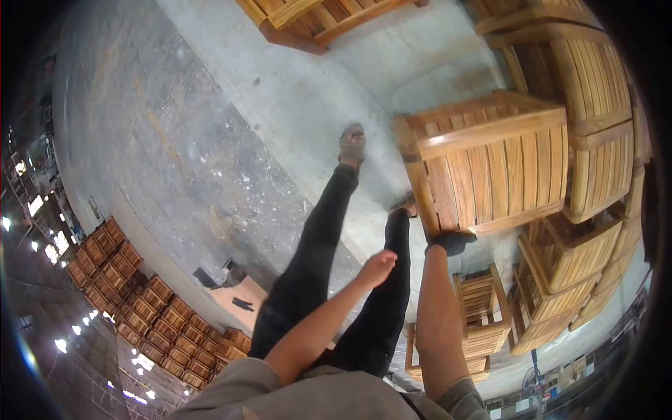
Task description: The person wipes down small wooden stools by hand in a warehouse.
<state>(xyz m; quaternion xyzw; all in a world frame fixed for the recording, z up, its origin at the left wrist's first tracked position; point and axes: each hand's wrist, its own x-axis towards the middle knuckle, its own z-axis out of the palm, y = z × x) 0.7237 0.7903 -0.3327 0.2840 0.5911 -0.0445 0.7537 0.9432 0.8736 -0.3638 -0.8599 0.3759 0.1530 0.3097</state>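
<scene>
Right hand [451, 243] touches slatted crate [490, 168]; left hand [379, 268] curls loosely.

Grey floor [210, 119] bears stacked slatted wooden pieces [600, 171]

No text, label, brand, number or sign can be read. Toward twelve o'clock, the dark marks on the upper of the shoe [352, 136] are too small and blurred to tell whether they form letters or a brand. Between four and five o'clock, the small pale panels [521, 404] near the rim of the view are likewise too small to make out.
</scene>
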